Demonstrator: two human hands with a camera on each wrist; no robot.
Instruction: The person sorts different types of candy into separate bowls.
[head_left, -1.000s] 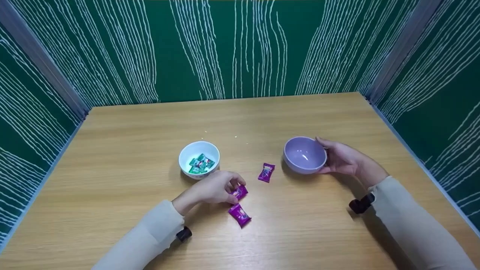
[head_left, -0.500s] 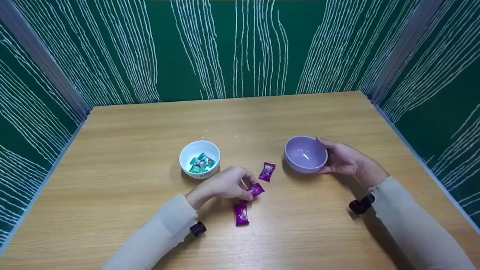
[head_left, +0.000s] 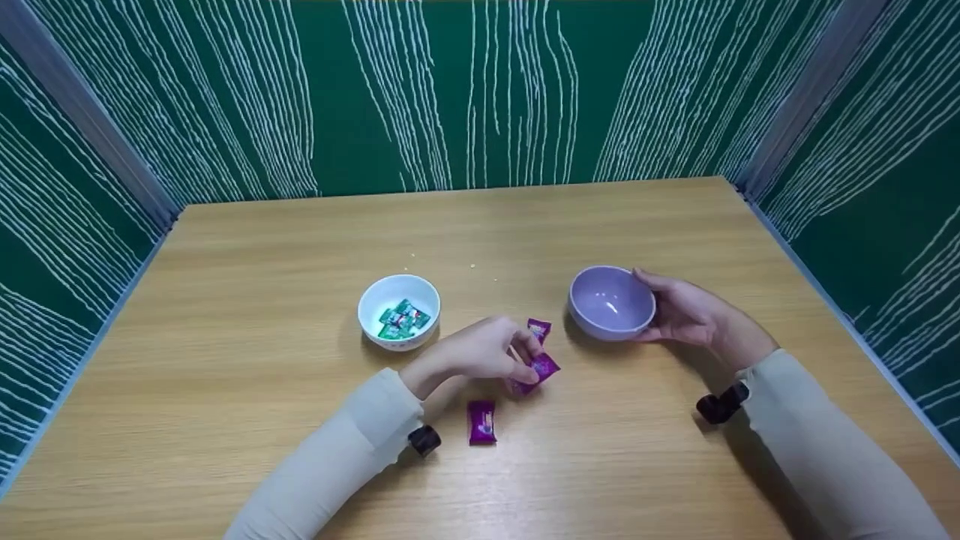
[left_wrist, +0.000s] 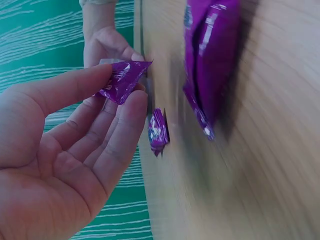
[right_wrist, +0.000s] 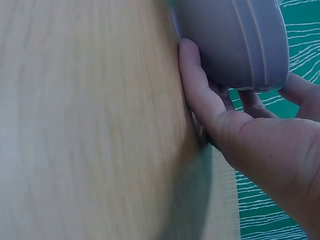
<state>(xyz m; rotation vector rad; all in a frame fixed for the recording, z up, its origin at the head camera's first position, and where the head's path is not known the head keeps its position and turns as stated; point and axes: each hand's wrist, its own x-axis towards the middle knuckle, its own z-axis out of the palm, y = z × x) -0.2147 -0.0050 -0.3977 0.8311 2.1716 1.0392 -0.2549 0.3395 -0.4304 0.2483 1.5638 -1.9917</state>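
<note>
My left hand [head_left: 487,349] pinches a purple wrapped candy [head_left: 544,367] between thumb and fingers, raised over the table in the left wrist view. Behind the fingertips, a second purple candy [head_left: 538,328] is partly hidden. Another purple candy [head_left: 481,422] lies nearer the front, below the left wrist; it looms large in the left wrist view. My right hand [head_left: 684,311] grips a lilac bowl [head_left: 611,304] from its right side, thumb at the rim and fingers under the curved outer wall [right_wrist: 220,45]. Only a shine shows inside that bowl.
A white bowl [head_left: 375,300] with several green wrapped candies [head_left: 403,319] stands left of the left hand. Small pale crumbs [head_left: 472,265] dot the wooden table [head_left: 247,337] farther back. Green walls with white lines enclose the back and sides.
My left hand has carried the pinched candy rightward toward the lilac bowl, covering part of the candy behind. The front candy turned more upright earlier on. My right hand and its bowl stay put.
</note>
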